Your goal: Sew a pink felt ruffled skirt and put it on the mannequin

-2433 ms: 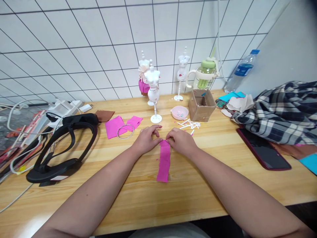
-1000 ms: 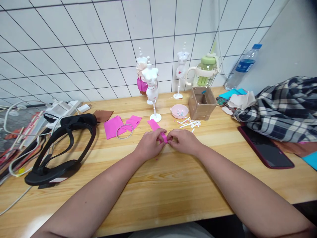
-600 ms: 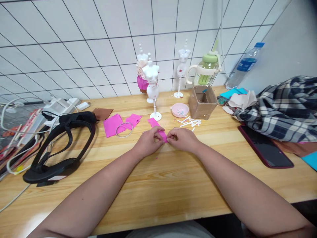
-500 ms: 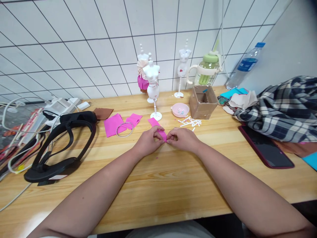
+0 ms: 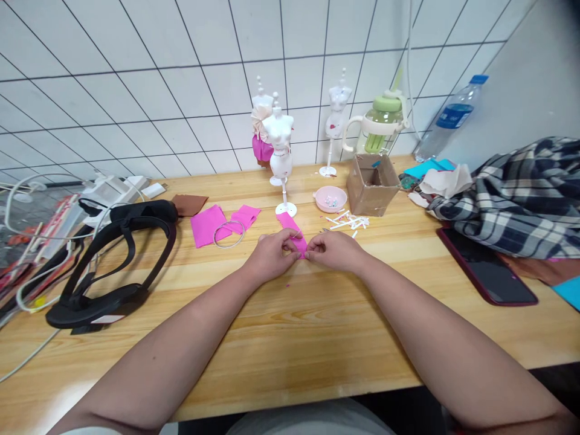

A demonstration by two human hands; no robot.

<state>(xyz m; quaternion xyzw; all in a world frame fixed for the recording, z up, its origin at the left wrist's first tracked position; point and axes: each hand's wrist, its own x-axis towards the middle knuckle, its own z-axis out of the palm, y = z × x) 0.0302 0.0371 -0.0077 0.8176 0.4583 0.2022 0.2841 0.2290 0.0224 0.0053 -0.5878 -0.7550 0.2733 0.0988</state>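
Between my two hands lies a narrow pink fabric strip (image 5: 290,225), its far end reaching toward the foot of the nearest white mini dress form (image 5: 280,139). My left hand (image 5: 273,252) pinches the strip's near end from the left. From the other side, my right hand (image 5: 334,250) pinches the same end, fingertips almost touching those of the left. The fingers hide part of the strip. Left of my hands, a thin metal ring (image 5: 228,244) rests across more pink fabric pieces (image 5: 206,226). Small white strips (image 5: 347,221) are scattered beyond my right hand.
A pink dish (image 5: 330,199) with small beads stands by a cardboard box (image 5: 372,187). Behind are other dress forms (image 5: 338,115) and a green-lidded cup (image 5: 381,124). A black head strap frame (image 5: 167,254) sits left; a phone (image 5: 487,266) and plaid cloth (image 5: 521,193) lie right.
Both hands keep their pinch on the pink fabric strip, with only slight finger movement. A little more of the strip shows between them. The whole view has shifted slightly.
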